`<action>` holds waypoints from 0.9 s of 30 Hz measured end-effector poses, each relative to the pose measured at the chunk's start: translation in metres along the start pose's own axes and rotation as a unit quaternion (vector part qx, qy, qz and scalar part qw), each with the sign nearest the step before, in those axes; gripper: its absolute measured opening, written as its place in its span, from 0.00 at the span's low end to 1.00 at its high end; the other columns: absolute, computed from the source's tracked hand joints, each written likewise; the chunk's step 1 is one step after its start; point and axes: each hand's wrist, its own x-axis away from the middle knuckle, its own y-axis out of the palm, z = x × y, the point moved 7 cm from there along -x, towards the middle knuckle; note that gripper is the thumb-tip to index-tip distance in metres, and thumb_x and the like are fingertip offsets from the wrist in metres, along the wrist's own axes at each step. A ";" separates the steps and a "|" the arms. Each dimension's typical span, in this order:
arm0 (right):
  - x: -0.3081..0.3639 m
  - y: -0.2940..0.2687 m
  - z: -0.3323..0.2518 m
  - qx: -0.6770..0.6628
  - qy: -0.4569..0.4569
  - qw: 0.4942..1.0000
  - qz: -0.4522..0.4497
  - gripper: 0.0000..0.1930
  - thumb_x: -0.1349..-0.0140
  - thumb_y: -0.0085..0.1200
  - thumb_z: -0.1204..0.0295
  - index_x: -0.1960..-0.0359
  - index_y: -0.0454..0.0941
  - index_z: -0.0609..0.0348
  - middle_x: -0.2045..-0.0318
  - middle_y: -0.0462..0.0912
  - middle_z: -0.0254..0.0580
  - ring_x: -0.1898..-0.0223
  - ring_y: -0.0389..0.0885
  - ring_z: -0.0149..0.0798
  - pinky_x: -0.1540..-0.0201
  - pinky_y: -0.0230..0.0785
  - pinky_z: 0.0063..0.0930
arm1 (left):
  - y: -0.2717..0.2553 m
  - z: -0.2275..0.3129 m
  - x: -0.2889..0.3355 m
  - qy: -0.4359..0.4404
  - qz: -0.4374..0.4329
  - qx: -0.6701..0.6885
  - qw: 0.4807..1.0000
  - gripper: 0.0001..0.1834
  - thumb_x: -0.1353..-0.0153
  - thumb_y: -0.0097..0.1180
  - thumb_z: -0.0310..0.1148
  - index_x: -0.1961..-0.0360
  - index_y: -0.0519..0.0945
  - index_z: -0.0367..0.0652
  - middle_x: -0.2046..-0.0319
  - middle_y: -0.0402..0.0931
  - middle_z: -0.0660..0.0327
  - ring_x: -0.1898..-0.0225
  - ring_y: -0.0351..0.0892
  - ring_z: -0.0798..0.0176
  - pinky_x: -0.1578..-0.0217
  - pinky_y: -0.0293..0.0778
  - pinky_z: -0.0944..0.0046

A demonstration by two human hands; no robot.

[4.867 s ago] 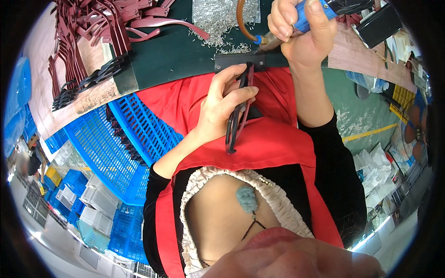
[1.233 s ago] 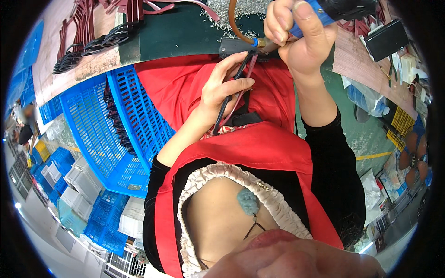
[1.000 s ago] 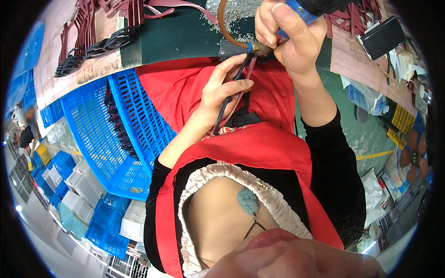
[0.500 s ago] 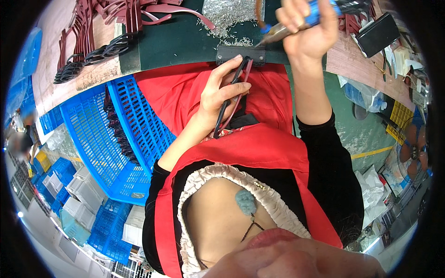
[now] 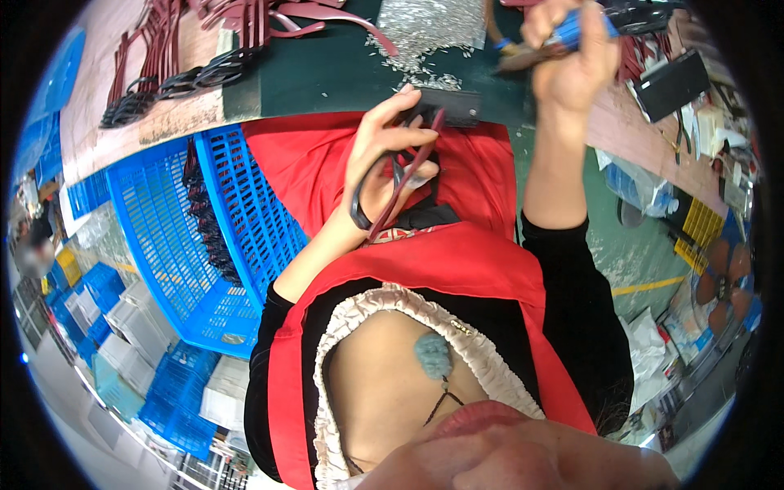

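Note:
My left hand [image 5: 377,155] is closed on an eyeglass frame [image 5: 403,189] with a black rim and a dark red temple, just over my lap at the table's front edge. Right behind it, a small dark block [image 5: 464,108] sits on that edge, partly covered by my fingers. My right hand [image 5: 572,77] grips a blue electric screwdriver [image 5: 567,33], raised over the table to the right of the block. The tool is blurred, its tip pointing left and apart from the frame. Many tiny silver screws [image 5: 416,61] lie loose behind the block, spilling from a clear bag [image 5: 441,20].
Dark red temples [image 5: 335,15] and part-assembled eyeglass frames [image 5: 151,77] lie at the table's far left. A black box-shaped object [image 5: 671,86] stands at the right. Blue baskets [image 5: 163,237] holding more frames are left of my lap. A fan [image 5: 719,278] stands at far right.
My right hand has moved right, taking the screwdriver's tip off the block. My left hand has turned the eyeglass frame, so its black rim now shows more openly.

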 end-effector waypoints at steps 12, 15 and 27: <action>0.060 0.164 -0.004 0.329 0.002 0.903 -0.277 0.14 0.45 0.67 0.80 0.57 0.79 0.62 0.60 0.82 0.43 0.55 0.81 0.36 0.53 0.73 0.30 | -0.053 0.005 -0.033 -0.060 0.124 0.011 0.990 0.38 0.27 0.58 0.34 0.26 0.50 0.37 0.56 0.77 0.54 0.56 0.87 0.55 0.53 0.84 0.57; 0.037 0.159 0.002 0.103 0.101 0.951 -0.274 0.15 0.42 0.63 0.81 0.52 0.80 0.65 0.56 0.80 0.43 0.55 0.81 0.39 0.53 0.73 0.29 | -0.103 0.009 -0.028 -0.095 0.276 0.130 0.947 0.32 0.23 0.49 0.32 0.26 0.50 0.37 0.59 0.79 0.52 0.58 0.88 0.51 0.59 0.89 0.58; -0.054 0.212 0.060 0.400 -0.238 0.708 -0.532 0.05 0.41 0.58 0.76 0.63 0.80 0.54 0.55 0.74 0.46 0.52 0.76 0.49 0.50 0.71 0.39 | -0.101 -0.042 -0.009 -0.303 0.199 0.374 0.854 0.33 0.22 0.37 0.56 0.49 0.76 0.32 0.79 0.77 0.52 0.70 0.87 0.45 0.66 0.88 0.47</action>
